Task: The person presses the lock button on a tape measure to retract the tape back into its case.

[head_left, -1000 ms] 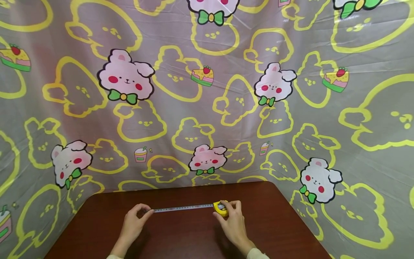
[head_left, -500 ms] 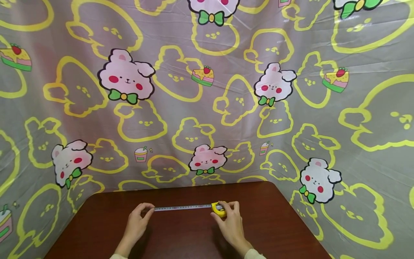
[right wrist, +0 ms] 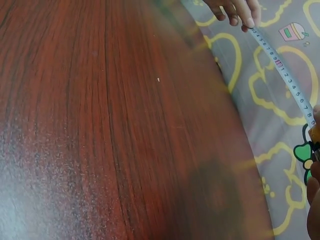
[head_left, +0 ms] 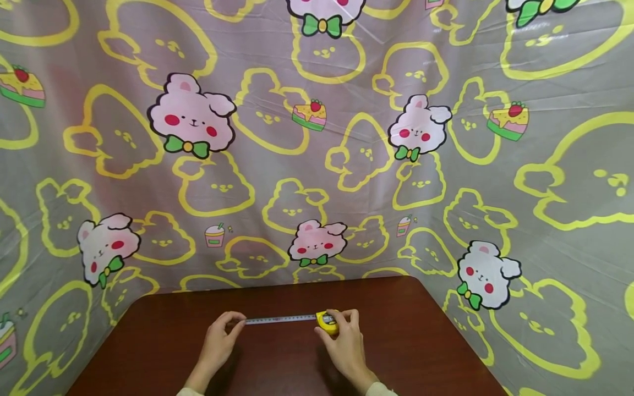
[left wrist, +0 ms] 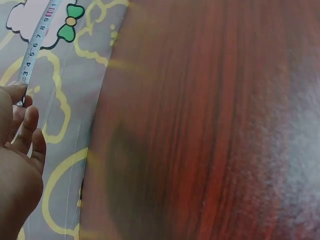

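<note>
A tape measure with a yellow case [head_left: 325, 323] is held up over the table, its pale metal blade [head_left: 282, 319] drawn out straight between both hands. My left hand [head_left: 219, 338] pinches the blade's free end between thumb and fingertips. In the left wrist view the blade's printed numbers [left wrist: 34, 49] run away from the thumb. At the other end, my right hand [head_left: 346, 342] grips the yellow case with thumb and fingers. Only a sliver of that case [right wrist: 315, 134] shows at the right edge of the right wrist view.
A dark reddish-brown wooden table [head_left: 277, 366] lies beneath the hands, with shadows on its surface. A grey curtain [head_left: 369, 201] printed with rabbits and yellow outlines surrounds its back and sides.
Both hands have come closer together, the left moving right and the right moving left. The stretch of blade showing between them has become shorter.
</note>
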### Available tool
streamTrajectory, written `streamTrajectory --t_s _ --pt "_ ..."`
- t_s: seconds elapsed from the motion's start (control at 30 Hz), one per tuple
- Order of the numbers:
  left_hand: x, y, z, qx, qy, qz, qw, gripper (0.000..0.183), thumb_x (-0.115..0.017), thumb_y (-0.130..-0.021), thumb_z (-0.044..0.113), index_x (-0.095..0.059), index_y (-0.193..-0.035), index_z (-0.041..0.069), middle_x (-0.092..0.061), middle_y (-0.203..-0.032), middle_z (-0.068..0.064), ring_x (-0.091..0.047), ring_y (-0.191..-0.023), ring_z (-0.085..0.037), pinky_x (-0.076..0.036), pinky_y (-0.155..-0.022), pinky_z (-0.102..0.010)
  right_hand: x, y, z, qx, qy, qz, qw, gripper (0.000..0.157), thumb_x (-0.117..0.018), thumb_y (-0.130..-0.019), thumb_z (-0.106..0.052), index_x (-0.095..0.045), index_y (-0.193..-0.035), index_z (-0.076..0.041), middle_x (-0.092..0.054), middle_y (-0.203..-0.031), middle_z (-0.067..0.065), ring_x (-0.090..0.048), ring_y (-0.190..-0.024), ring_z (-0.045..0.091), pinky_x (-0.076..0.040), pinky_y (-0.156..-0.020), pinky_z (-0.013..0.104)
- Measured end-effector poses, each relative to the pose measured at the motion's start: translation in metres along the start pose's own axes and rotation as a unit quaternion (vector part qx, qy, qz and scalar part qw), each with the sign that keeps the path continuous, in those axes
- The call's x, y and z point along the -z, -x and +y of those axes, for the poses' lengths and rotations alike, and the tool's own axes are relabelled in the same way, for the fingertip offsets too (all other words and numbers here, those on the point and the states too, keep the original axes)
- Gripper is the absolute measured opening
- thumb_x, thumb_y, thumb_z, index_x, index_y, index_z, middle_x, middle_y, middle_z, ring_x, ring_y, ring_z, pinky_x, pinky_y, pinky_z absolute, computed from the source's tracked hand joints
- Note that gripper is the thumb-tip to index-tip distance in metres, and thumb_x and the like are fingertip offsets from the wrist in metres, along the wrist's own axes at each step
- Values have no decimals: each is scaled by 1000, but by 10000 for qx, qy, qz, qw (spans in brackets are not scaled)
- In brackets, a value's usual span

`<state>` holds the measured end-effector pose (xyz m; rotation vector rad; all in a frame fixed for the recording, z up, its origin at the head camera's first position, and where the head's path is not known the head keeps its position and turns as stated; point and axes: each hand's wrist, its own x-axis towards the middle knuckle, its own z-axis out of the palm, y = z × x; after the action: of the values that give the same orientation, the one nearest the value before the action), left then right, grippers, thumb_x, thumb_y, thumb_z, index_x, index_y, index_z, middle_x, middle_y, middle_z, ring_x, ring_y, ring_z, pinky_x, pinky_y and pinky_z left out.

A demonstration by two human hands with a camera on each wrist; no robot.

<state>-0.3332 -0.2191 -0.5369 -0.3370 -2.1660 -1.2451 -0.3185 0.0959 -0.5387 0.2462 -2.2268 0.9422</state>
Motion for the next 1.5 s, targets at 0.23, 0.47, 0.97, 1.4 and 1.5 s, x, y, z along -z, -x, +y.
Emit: streamTrajectory --t_s 0.23,0.47,0.97,1.4,1.5 --pt "-6 2 2 -1 76 -134 9999 15 -76 -91 -3 -72 -93 12 -69 -89 -1 -62 -80 -9 -50 -71 -29 -1 0 -5 55 -6 28 10000 46 -92 -80 -39 -74 -118 -21 -47 -110 3 -62 -73 20 -52 -62 34" --pt "-13 3 3 39 186 -141 9997 16 -76 -91 -4 -72 -93 12 -69 -89 1 -61 -79 -9 -50 -70 -29 -4 1 -9 90 -63 23 9999 47 -93 -79 -36 -74 -119 -18 -47 -110 3 -63 -75 21 -54 -64 35" --pt "-19 4 4 -176 343 2 9993 11 -76 -93 2 -73 -93 12 -68 -87 0 -61 -78 -9 -51 -68 -30 -10 2 -13 101 22 32 9999 47 -91 -81 -37 -73 -120 -18 -46 -111 3 -62 -70 21 -52 -60 33" --pt "-28 4 9 -336 408 118 9985 17 -78 -87 -5 -73 -91 11 -66 -86 8 -60 -76 -8 -48 -64 -26 -12 5 -22 59 30 -24 10000 47 -91 -80 -37 -73 -119 -18 -46 -110 3 -64 -74 24 -54 -63 37" --pt "-30 3 11 -305 396 104 9987 17 -78 -88 -4 -73 -91 12 -66 -86 8 -60 -76 -8 -48 -64 -27 -13 5 -23 66 33 4 10000 47 -91 -80 -38 -73 -119 -18 -46 -110 3 -65 -73 25 -54 -63 37"
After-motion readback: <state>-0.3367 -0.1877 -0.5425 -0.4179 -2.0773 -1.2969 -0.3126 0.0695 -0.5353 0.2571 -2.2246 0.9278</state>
